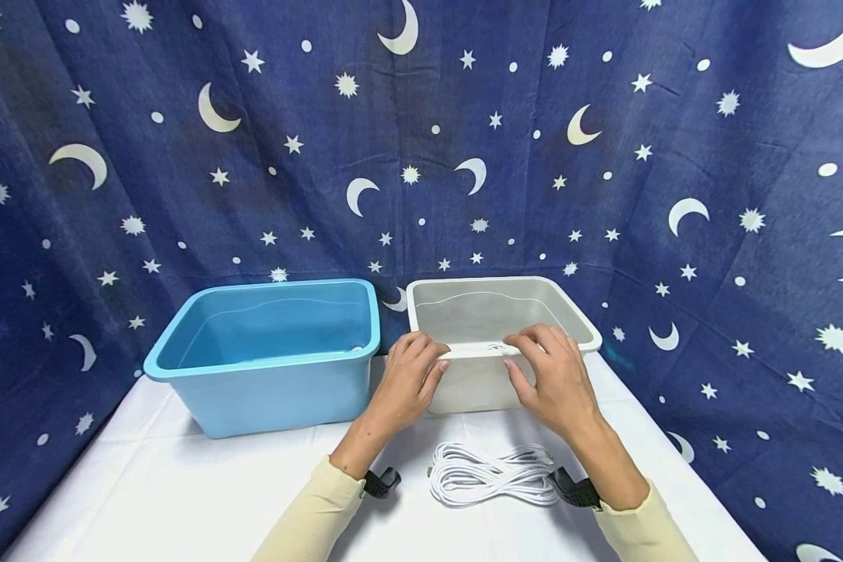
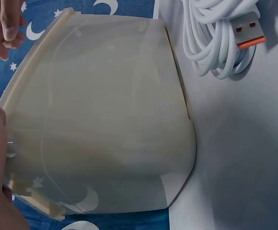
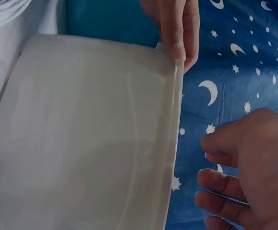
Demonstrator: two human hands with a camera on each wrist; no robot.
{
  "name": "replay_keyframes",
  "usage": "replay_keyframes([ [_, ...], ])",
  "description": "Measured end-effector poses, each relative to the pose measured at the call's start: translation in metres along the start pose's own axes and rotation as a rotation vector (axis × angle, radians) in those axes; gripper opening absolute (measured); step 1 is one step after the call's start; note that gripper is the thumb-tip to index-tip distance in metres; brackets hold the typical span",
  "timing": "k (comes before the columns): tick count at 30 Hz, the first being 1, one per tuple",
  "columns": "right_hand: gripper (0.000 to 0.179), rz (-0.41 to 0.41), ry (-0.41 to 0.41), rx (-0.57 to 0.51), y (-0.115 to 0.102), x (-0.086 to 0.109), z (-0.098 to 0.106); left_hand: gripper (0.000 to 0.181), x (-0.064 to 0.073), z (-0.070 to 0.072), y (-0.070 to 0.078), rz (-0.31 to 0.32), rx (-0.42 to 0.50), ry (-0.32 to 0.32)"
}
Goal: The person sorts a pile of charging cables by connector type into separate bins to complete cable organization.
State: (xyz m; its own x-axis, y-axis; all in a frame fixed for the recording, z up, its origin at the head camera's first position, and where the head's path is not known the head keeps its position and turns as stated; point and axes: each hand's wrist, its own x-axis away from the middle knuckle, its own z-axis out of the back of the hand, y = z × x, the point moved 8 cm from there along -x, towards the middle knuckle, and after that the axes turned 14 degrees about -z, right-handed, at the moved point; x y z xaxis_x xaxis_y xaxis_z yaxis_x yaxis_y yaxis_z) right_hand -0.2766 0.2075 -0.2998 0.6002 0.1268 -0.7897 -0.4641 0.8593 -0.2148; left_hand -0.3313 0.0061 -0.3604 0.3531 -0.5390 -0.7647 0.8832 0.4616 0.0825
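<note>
A grey plastic bin (image 1: 464,382) stands on the table at the right, its rim white. At its front left rim, my left hand (image 1: 410,378) pinches the edge, fingers over the inside and thumb outside. The right wrist view also shows this left hand (image 3: 177,31) at the rim's corner. My right hand (image 1: 551,378) hovers at the front rim towards the right, fingers loosely bent; in the right wrist view the right hand (image 3: 254,167) is apart from the rim with nothing held. Between my forearms lies a coiled white USB cable (image 1: 492,474), its plug (image 2: 248,31) orange-edged.
To the left stands a larger blue bin (image 1: 274,398), close beside the grey one. A white cloth (image 1: 204,492) covers the table. Behind and on both sides hangs a dark blue curtain (image 1: 421,156) with moons and stars.
</note>
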Motion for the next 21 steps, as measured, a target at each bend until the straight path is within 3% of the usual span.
replay_keyframes([
  [9,0.014,0.034,-0.052,-0.012,-0.012,0.007,0.007,0.027,0.000,0.000,0.000,0.000,0.004,0.003],
  [21,0.021,0.081,-0.198,0.015,-0.022,0.014,0.006,0.028,0.001,-0.001,0.001,0.010,0.012,0.000],
])
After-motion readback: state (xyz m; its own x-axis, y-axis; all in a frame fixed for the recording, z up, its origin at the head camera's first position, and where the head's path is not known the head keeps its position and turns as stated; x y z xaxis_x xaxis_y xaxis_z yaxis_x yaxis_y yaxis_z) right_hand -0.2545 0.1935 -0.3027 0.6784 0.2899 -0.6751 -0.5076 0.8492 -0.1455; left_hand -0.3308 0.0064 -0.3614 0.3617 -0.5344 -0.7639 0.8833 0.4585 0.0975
